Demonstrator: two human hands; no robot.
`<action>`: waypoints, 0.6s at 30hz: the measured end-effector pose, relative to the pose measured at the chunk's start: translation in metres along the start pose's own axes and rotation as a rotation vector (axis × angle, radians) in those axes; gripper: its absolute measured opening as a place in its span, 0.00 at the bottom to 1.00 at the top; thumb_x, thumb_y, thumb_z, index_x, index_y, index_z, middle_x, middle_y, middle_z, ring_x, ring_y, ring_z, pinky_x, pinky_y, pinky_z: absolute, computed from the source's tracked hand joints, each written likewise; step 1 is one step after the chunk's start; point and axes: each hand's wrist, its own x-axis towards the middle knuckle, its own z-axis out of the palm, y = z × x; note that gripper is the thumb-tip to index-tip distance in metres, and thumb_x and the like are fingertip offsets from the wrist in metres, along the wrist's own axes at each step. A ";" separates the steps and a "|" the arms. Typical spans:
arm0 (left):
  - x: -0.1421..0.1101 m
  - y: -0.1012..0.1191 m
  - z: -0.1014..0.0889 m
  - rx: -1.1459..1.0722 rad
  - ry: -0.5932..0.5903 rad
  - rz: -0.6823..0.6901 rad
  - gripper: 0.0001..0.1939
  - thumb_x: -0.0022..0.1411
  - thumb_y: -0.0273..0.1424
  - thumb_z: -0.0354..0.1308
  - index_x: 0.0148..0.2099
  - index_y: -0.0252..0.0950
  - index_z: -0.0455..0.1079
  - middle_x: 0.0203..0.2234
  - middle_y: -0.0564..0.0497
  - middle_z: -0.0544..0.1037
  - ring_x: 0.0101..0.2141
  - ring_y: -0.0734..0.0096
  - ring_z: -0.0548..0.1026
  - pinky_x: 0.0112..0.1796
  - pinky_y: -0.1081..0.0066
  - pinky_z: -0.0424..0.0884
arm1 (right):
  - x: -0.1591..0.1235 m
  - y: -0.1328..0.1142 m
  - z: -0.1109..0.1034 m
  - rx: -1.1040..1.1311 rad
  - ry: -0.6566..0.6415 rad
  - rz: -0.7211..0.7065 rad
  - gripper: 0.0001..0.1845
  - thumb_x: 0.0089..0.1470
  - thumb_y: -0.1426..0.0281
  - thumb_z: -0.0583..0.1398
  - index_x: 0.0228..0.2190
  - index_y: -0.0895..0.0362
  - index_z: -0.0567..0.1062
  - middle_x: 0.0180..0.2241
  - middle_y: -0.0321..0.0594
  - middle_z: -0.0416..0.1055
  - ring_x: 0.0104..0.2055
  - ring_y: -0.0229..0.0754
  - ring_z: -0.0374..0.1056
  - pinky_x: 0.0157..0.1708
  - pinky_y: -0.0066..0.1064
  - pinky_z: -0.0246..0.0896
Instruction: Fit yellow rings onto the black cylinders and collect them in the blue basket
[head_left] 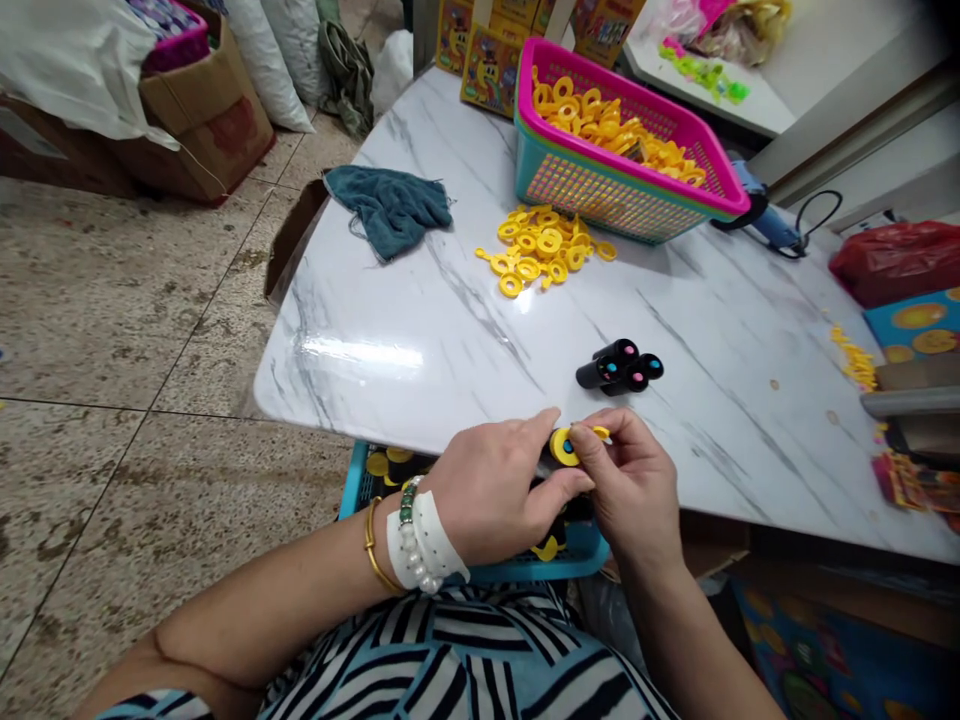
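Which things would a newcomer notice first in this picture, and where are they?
Probably the pink-and-turquoise plastic basket, heaped with yellow plastic rings, at the far side of the white marbled table. A loose pile of similar rings lies in front of it. At the table's near edge, the right grip pinches a flat yellow ring beside the left grip; small black cylinders with dotted ends are just beyond.
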 end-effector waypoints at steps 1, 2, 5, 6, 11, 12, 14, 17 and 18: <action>0.001 0.002 -0.002 -0.072 -0.024 -0.032 0.13 0.66 0.37 0.51 0.43 0.34 0.70 0.27 0.51 0.75 0.27 0.70 0.71 0.29 0.70 0.66 | -0.001 0.000 0.000 0.001 0.001 0.004 0.11 0.56 0.63 0.64 0.30 0.54 0.68 0.18 0.29 0.65 0.17 0.32 0.60 0.17 0.24 0.57; 0.002 0.004 -0.002 -0.142 -0.042 -0.058 0.11 0.67 0.34 0.50 0.40 0.35 0.71 0.26 0.52 0.75 0.26 0.72 0.71 0.28 0.72 0.66 | -0.001 0.000 0.001 0.001 -0.002 0.008 0.10 0.56 0.63 0.63 0.30 0.53 0.68 0.18 0.29 0.65 0.17 0.33 0.60 0.17 0.25 0.57; 0.004 0.004 0.001 -0.306 -0.040 -0.093 0.13 0.68 0.29 0.47 0.35 0.36 0.72 0.24 0.55 0.75 0.25 0.75 0.72 0.29 0.74 0.67 | -0.001 0.000 0.002 0.004 -0.017 -0.002 0.11 0.56 0.62 0.63 0.30 0.52 0.67 0.18 0.29 0.65 0.17 0.34 0.61 0.18 0.27 0.58; 0.002 0.004 0.004 -0.330 -0.023 -0.099 0.13 0.68 0.30 0.47 0.37 0.36 0.72 0.23 0.56 0.75 0.24 0.76 0.71 0.29 0.75 0.67 | -0.001 0.001 0.003 0.008 -0.018 -0.010 0.11 0.56 0.62 0.63 0.30 0.52 0.67 0.18 0.29 0.65 0.17 0.34 0.60 0.17 0.27 0.58; -0.009 0.002 0.027 -0.144 0.241 -0.022 0.17 0.66 0.34 0.53 0.54 0.35 0.68 0.28 0.53 0.72 0.27 0.74 0.72 0.31 0.74 0.71 | 0.001 0.002 0.003 0.006 0.029 -0.048 0.10 0.54 0.62 0.65 0.29 0.54 0.71 0.22 0.31 0.68 0.21 0.34 0.63 0.21 0.26 0.60; -0.010 0.001 0.030 -0.071 0.283 0.005 0.19 0.65 0.35 0.54 0.57 0.35 0.66 0.31 0.51 0.72 0.30 0.72 0.73 0.33 0.72 0.73 | 0.001 0.001 0.000 -0.014 0.034 -0.055 0.11 0.53 0.62 0.65 0.28 0.55 0.72 0.24 0.32 0.70 0.24 0.35 0.64 0.24 0.26 0.62; -0.011 0.001 0.035 0.059 0.308 0.032 0.19 0.66 0.37 0.53 0.57 0.36 0.65 0.36 0.48 0.71 0.34 0.70 0.73 0.35 0.70 0.74 | 0.001 0.000 -0.008 -0.057 -0.011 -0.070 0.11 0.54 0.61 0.64 0.28 0.56 0.75 0.29 0.37 0.73 0.30 0.38 0.68 0.31 0.29 0.65; -0.008 0.000 0.034 0.145 0.293 0.033 0.15 0.68 0.38 0.49 0.52 0.37 0.67 0.38 0.49 0.70 0.33 0.70 0.73 0.33 0.70 0.75 | 0.004 -0.002 -0.025 -0.006 -0.123 -0.101 0.15 0.60 0.59 0.59 0.29 0.57 0.78 0.37 0.42 0.74 0.37 0.42 0.70 0.39 0.34 0.67; -0.007 0.000 0.032 0.148 0.285 0.039 0.15 0.68 0.38 0.50 0.51 0.37 0.67 0.38 0.49 0.70 0.33 0.71 0.73 0.33 0.70 0.75 | 0.007 -0.003 -0.030 0.024 -0.157 -0.097 0.16 0.60 0.59 0.58 0.30 0.57 0.78 0.38 0.43 0.74 0.38 0.42 0.70 0.40 0.35 0.67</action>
